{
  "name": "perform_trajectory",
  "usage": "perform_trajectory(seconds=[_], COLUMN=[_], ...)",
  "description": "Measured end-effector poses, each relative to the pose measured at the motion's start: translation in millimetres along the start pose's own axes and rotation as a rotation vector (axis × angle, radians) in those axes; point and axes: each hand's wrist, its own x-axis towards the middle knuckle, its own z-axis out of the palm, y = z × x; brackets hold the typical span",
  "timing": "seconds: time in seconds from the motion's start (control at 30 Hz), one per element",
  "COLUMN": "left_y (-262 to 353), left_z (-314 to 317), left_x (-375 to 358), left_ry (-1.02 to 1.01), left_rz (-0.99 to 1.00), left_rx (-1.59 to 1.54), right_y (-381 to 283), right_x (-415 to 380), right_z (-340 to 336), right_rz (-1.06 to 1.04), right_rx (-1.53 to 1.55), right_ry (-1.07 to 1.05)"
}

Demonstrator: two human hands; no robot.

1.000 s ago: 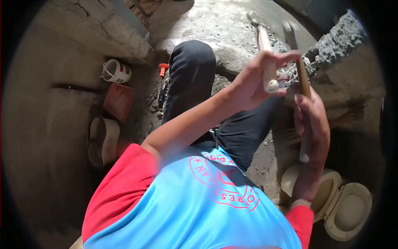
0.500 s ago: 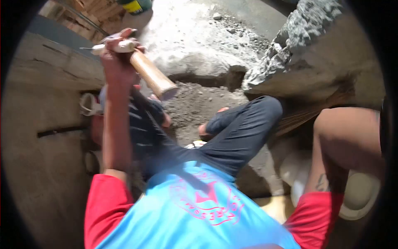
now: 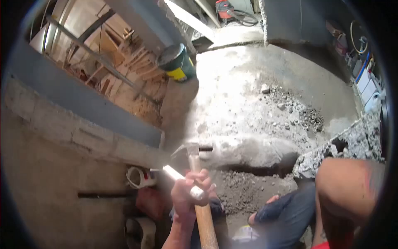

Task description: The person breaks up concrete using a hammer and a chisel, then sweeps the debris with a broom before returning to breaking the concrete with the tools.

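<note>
My left hand [image 3: 191,190] is closed around the wooden handle of a claw hammer [image 3: 206,226], its metal head upward and the handle's thick end toward my body. A white-handled tool [image 3: 171,172] with a thin metal shaft is gripped in the same fist, lying across the hammer handle. My right arm [image 3: 346,186] is bent at the right edge, its hand outside the view. Below the hands are my dark trousers [image 3: 286,211] and a bare foot [image 3: 272,199] beside loose grey rubble [image 3: 240,193].
A broken concrete ledge [image 3: 257,151] runs ahead, with rubble chunks [image 3: 290,110] on the slab. At the back left stands a green bucket [image 3: 177,62]. A small white pail [image 3: 136,177] is on the left, and a rough broken concrete edge [image 3: 352,145] rises on the right.
My view has tilted up and toward the left, showing more of the slab and back area. The hammer has turned so that its head shows. Left hand keeps both tools.
</note>
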Motion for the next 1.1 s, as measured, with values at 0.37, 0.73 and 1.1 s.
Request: perform_trajectory(seconds=[0.37,0.73,1.1], left_y=[-30.3,-27.2,-2.7], left_z=[-34.9,-25.1,-76.0], left_x=[-18.5,-50.6,-38.1], left_ry=[-0.154,-0.128,-0.452], left_rz=[0.065,0.305,0.252], left_rx=[-0.043,0.17,-0.05], right_y=[-64.0,-104.6,-72.4], right_x=[-197.1,-470.9,-614.4], right_z=[-110.1,-153.5,-146.8], right_rz=[-0.36,-1.777,-2.317], right_rx=[0.307,0.323,0.071], right_ry=[0.316,0.805,1.117])
